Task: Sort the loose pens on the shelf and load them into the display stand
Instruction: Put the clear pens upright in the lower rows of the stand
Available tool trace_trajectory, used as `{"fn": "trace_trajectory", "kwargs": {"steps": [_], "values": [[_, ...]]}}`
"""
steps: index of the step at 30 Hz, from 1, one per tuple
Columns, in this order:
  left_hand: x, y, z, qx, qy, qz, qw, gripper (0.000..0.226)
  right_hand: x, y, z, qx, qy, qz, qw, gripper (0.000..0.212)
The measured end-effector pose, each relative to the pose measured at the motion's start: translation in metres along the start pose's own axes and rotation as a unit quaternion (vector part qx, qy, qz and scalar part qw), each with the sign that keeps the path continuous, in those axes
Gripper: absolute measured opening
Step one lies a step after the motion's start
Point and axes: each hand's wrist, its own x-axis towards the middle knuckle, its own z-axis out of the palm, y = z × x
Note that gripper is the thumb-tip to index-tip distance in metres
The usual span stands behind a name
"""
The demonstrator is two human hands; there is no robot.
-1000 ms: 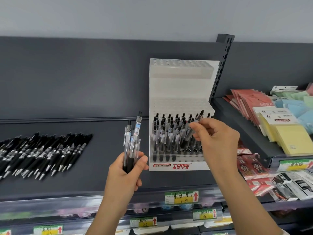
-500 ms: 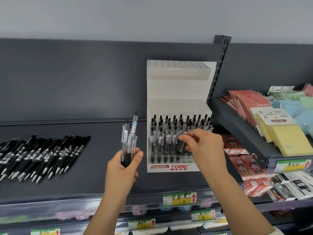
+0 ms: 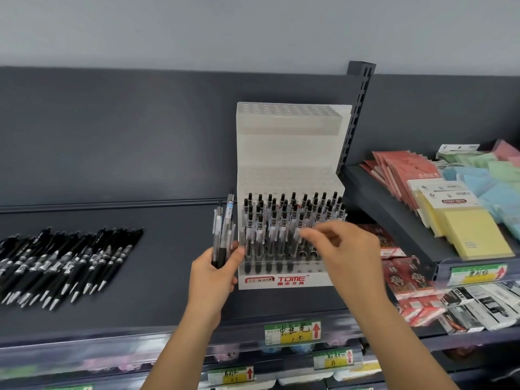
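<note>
Dark grey shelf [image 3: 168, 291], pale wall above. The left hand [image 3: 212, 277] is wrapped round a bundle of clear pens [image 3: 223, 232] held upright; the white display stand [image 3: 292, 153] sits just right of that grip, its lower tier full of standing pens [image 3: 281, 220], and the loose black pens [image 3: 64, 260] lie well to its left. The right hand [image 3: 346, 254] is before the stand's front rows, fingers blurred and loosely bent; whether they pinch a pen cannot be told.
</note>
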Motion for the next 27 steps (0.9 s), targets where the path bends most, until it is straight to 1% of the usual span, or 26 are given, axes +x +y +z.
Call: {"fn": "trace_trajectory", "kwargs": {"steps": [2,3,4,5,7,9,10,12,15,23,25,27], "values": [[0.000,-0.002,0.000,-0.001,0.002,-0.004,1.000,0.009,-0.006,0.012,-0.010,-0.009,0.087,0.006,0.996,0.024],[0.000,-0.003,0.000,-0.001,0.003,-0.005,1.000,0.009,-0.007,0.022,-0.014,-0.014,0.119,0.020,0.993,0.024],[0.000,-0.004,0.000,0.002,0.006,-0.004,1.000,0.008,-0.008,0.034,-0.015,-0.022,0.120,0.045,0.991,0.029],[0.000,-0.005,0.000,0.005,0.010,-0.003,1.000,0.008,-0.008,0.044,-0.014,-0.031,0.092,0.076,0.992,0.037],[-0.001,-0.006,0.000,0.010,0.015,-0.001,1.000,0.007,-0.011,0.057,-0.010,-0.034,0.004,0.119,0.992,0.048],[-0.001,-0.006,0.000,0.014,0.015,-0.002,1.000,0.008,-0.015,0.060,-0.003,-0.016,-0.048,0.130,0.990,0.048],[-0.002,-0.005,0.000,0.018,0.013,-0.002,1.000,0.009,-0.018,0.060,-0.001,-0.008,-0.051,0.125,0.991,0.044],[-0.004,-0.006,0.001,0.027,0.012,-0.003,1.000,0.014,-0.021,0.058,0.001,0.000,-0.032,0.115,0.993,0.036],[-0.007,-0.007,0.000,0.037,0.017,-0.001,0.999,0.019,-0.021,0.058,0.001,0.002,-0.016,0.119,0.993,0.031],[-0.014,-0.008,-0.003,0.045,0.021,0.003,0.999,0.016,-0.023,0.067,0.002,0.008,-0.025,0.121,0.992,0.037],[-0.016,-0.008,-0.003,0.048,0.026,0.015,0.998,0.015,-0.023,0.067,0.002,0.019,-0.034,0.127,0.991,0.038],[-0.020,-0.007,-0.004,0.052,0.043,0.039,0.997,0.017,-0.024,0.066,0.001,0.035,-0.024,0.132,0.990,0.039]]}}
